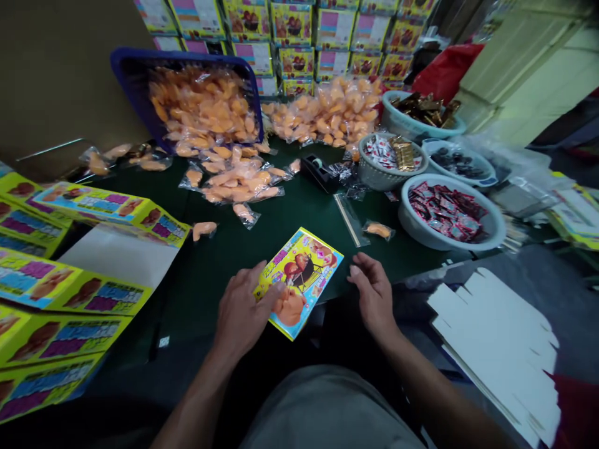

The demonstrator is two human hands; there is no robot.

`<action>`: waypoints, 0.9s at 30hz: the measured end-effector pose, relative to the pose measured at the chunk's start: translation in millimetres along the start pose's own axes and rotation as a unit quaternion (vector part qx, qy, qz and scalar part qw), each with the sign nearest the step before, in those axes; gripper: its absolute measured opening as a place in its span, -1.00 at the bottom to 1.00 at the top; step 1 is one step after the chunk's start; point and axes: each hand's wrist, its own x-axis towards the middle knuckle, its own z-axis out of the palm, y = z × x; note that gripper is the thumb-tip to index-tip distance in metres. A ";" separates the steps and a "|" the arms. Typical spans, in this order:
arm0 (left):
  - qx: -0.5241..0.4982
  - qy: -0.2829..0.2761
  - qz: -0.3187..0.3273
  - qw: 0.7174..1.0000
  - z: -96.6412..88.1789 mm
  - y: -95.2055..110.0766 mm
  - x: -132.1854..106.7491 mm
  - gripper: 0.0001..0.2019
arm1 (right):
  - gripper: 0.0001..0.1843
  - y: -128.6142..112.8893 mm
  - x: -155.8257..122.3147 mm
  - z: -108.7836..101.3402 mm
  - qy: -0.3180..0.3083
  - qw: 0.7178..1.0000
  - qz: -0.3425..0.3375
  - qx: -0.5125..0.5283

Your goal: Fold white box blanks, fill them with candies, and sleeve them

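A small yellow and blue printed cardboard box (302,277) lies tilted at the table's front edge, its picture side up. My left hand (246,305) grips its left side, thumb across the top face and the other fingers along the edge. To the right of the box, without touching it, is my right hand (373,290); its fingers are loosely curled and apart, with nothing seen in them. Just beyond that hand lie a bagged orange piece (379,231) and a thin stick in clear wrap (347,219).
A tipped blue basket (115,68) spills bagged orange pieces. Bowls of red packets (447,212) and dark pieces (456,159) stand right, near a tape dispenser (321,173). Printed boxes (70,337) stack left; flat white cartons (500,349) lie right. More boxes (292,28) line the back.
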 end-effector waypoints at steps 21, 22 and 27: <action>-0.315 0.148 -0.083 0.934 24.6 27.0 -57.8 -0.35 | -0.35 -53.9 -37.9 -14.1 -0.237 0.951 -0.142 -0.141; -0.312 0.171 -0.083 0.931 22.1 25.9 -56.0 -0.36 | -0.38 -60.3 -32.5 -10.2 -0.233 0.934 -0.199 -0.182; -0.274 0.197 -0.074 0.938 16.8 10.9 -54.0 -0.53 | -0.46 -80.9 -0.9 20.0 -0.239 0.844 -0.384 -0.289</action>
